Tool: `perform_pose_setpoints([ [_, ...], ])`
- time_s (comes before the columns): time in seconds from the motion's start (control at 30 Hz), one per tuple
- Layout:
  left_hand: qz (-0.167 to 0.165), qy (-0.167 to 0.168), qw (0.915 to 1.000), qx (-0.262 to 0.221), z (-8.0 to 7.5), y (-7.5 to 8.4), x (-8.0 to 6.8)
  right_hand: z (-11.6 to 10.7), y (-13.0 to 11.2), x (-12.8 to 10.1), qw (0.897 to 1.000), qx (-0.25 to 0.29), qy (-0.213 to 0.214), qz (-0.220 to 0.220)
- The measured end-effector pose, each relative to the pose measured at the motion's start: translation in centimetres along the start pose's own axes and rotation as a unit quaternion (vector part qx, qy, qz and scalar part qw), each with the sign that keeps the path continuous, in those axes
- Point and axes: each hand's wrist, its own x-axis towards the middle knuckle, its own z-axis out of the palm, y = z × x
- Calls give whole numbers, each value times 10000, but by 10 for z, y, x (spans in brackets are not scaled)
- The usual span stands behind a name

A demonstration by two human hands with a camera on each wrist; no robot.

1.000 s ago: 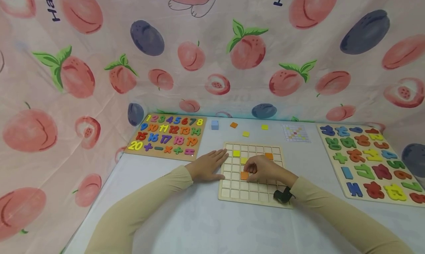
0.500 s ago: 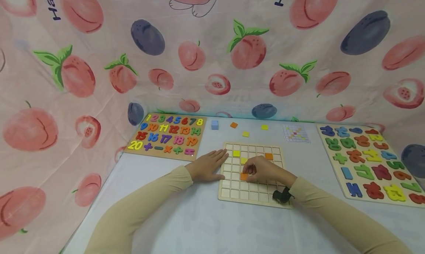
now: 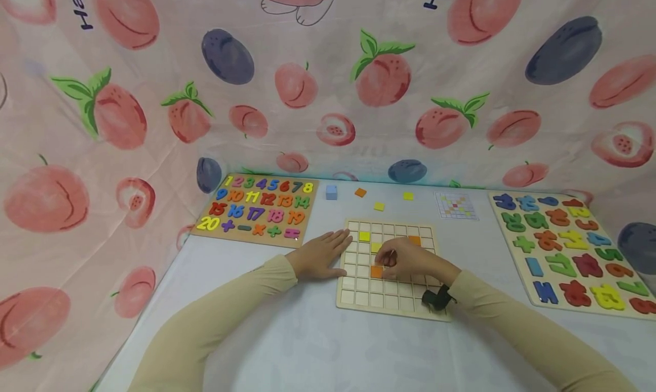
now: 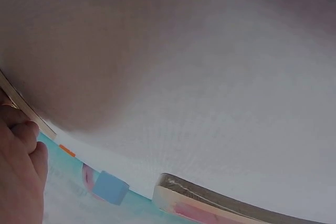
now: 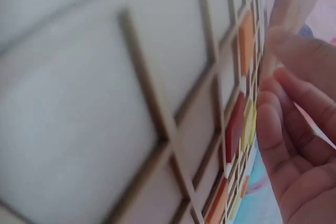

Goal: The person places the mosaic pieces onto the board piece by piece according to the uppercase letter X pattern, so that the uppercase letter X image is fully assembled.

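Two hands at wooden grid board [image 3: 389,301]: left hand [image 3: 320,258] flat, fingers straight, pressing on left edge; right hand [image 3: 410,259] curled above middle cells, beside orange tile [image 3: 376,271] in its cell. Held thing, if any: cannot tell.

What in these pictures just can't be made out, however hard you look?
- Head view: whether the right hand holds a tile; its curled fingers hide the grid board squares beneath.
- Head view: the pattern card is too small to read.
- Left wrist view: the left hand is cut off by the frame edge, and most of the picture is blur.
- Right wrist view: the tiles are blurred and seen edge-on, so their squares are unclear.
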Motion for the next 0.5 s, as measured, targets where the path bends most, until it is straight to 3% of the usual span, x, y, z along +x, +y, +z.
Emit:
perform_pose_setpoints([
  [0.27,6,11,10000,30,2,-1,1,-15,3,1,9986,147,-37,-510],
  [0.5,69,62,9999,-63,0,0,-1,-32,11,6,9942,764,-94,-752],
])
